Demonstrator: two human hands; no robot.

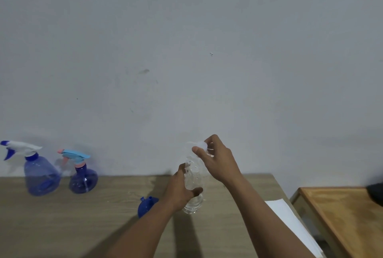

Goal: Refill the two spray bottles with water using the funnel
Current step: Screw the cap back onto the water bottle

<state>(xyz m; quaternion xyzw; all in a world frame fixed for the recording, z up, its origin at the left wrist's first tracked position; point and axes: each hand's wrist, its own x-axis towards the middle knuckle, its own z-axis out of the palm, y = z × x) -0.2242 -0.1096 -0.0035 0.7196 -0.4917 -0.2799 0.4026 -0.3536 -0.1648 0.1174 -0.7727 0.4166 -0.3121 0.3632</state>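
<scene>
Now the left hand (182, 190) is wrapping round the middle of a clear water bottle (193, 176), fingers closed on it, while the right hand (215, 161) is pinching the white cap (202, 145) at the top between thumb and fingertips. The bottle is standing just above the table (87, 222), or barely touching it; I cannot tell which. Whether the cap is already loose is also unclear.

Over at nine o'clock from the hands, well apart, the two spray bottles are standing upright against the wall: the bigger one with the white and blue trigger (39, 176) and the rounder one with the pale blue and pink trigger (83, 176). Both trigger heads are still on. The blue funnel (145, 206) is lying on the table just beside the left forearm, at about eight o'clock from the bottle.

The risk, as I am judging it: thin plastic squeezed hard as the cap comes free could push water over the rim. A swinging forearm could also knock the funnel away.
</scene>
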